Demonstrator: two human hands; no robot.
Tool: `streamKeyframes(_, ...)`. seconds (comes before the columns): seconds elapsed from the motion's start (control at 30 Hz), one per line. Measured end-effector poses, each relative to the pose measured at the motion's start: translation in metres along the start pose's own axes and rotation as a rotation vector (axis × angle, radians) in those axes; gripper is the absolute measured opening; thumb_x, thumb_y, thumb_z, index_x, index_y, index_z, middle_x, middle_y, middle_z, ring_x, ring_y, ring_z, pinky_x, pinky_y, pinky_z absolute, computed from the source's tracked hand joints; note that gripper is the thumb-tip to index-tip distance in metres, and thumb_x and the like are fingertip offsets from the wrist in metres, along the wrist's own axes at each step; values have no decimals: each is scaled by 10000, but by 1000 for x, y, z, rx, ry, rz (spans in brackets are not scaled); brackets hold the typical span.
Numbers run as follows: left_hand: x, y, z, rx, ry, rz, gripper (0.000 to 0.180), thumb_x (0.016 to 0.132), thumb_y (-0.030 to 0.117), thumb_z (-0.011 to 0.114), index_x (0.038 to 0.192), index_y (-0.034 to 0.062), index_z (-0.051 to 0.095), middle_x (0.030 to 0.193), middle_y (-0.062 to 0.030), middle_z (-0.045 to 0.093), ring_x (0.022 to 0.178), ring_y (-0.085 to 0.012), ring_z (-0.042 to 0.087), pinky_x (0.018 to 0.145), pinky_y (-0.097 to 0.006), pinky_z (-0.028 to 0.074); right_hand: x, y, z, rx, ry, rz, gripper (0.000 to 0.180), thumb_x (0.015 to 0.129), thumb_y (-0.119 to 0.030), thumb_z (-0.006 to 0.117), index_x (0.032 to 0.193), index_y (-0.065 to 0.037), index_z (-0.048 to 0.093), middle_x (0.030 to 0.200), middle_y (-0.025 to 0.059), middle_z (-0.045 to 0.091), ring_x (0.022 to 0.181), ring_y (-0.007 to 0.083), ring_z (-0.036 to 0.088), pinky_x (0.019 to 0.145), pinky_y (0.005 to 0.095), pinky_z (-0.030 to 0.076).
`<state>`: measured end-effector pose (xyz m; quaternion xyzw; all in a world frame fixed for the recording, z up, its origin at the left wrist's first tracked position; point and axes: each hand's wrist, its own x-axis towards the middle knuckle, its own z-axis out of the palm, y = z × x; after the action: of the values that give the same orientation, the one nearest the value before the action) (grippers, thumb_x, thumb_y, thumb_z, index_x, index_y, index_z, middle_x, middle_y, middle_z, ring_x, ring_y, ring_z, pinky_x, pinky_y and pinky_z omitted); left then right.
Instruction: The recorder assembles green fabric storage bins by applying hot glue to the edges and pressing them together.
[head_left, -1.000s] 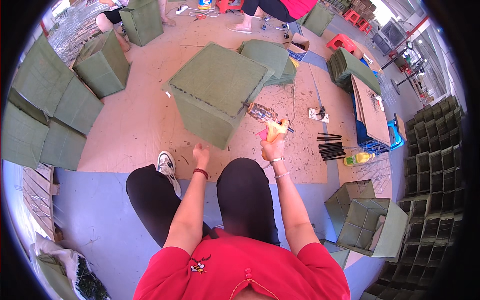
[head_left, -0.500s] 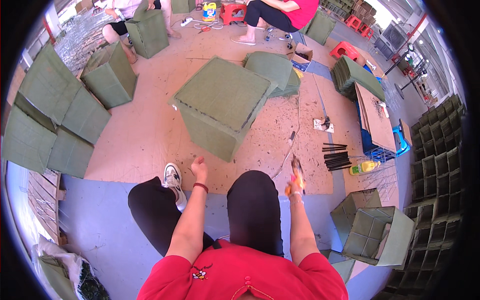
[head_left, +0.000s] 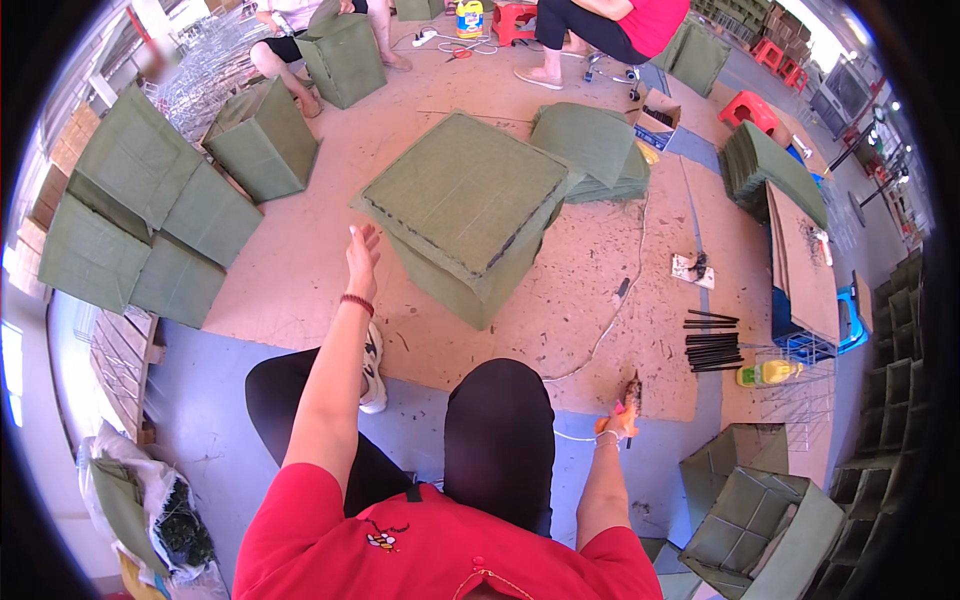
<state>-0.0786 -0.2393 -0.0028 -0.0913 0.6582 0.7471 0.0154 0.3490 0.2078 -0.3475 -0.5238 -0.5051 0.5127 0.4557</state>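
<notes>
The left hand [head_left: 361,255] is raised with its fingers spread wide and nothing held in it; a dark red bead bracelet [head_left: 356,302] is worn at the wrist. Just beyond and to the right of its fingertips, a large olive-green fabric cube [head_left: 468,205] is seen standing on the brown floor mat [head_left: 300,270], with a dark stitched seam running round its top face. The hand is near the cube's left corner but is not touching it.

The right hand [head_left: 620,420] is lowered beside the right knee and is closed round a small tool with an orange handle [head_left: 612,418]; a dark tip is pointed up and away from the grip, though the kind of tool cannot be told with certainty at this size. A white cord [head_left: 610,325] is trailed from close to this hand across the mat towards the cube.

To the right of the right hand, a bundle of black rods [head_left: 712,345] is laid on the mat, with a yellow-green bottle [head_left: 768,373] just past it. Below that hand, open green fabric boxes [head_left: 760,510] are stacked. Far to the left of the left hand, more finished green cubes [head_left: 140,225] are piled. Beyond the cube, other seated people [head_left: 600,25] are partly seen.
</notes>
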Motion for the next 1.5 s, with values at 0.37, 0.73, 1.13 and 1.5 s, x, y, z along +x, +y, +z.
streamKeyframes(0.37, -42, 28, 51, 66, -130, 153, 679, 929, 501, 295, 1335, -44, 309, 1380, -146, 351, 1280, -270, 327, 1056, -396, 226, 23, -87, -21, -718, -18, -15, 575, 719, -491, 653, 847, 67, 602, 792, 200, 640, 591, 299, 604, 550, 423, 478)
streamKeyframes(0.73, -147, 9, 165, 645, -490, 696, 578, 836, 263, 570, 1309, 4, 362, 1350, -176, 367, 1244, -313, 347, 1032, -374, 287, -74, -498, 194, -247, -1100, -311, 725, 878, -570, 370, 1305, 16, 379, 1343, 175, 398, 1261, 262, 359, 1047, 325, 259)
streamKeyframes(1.13, -53, -99, 79, 772, -402, 392, 584, 859, 384, 534, 1222, -66, 446, 1274, -252, 429, 1200, -344, 405, 1007, -377, 313, -98, -462, 212, -692, -1026, -456, 848, 850, -493, 455, 1349, 112, 133, 1436, 264, 103, 1351, 319, 119, 1099, 321, 144)
streamKeyframes(1.5, 27, -152, 30, 21, -658, -432, 565, 917, 436, 404, 1259, -13, 436, 1236, -116, 493, 1136, -249, 469, 938, -377, 386, -74, -445, 196, -541, -1078, -343, 911, 830, -591, 421, 1350, 104, 143, 1418, 275, 155, 1336, 330, 166, 1096, 337, 161)
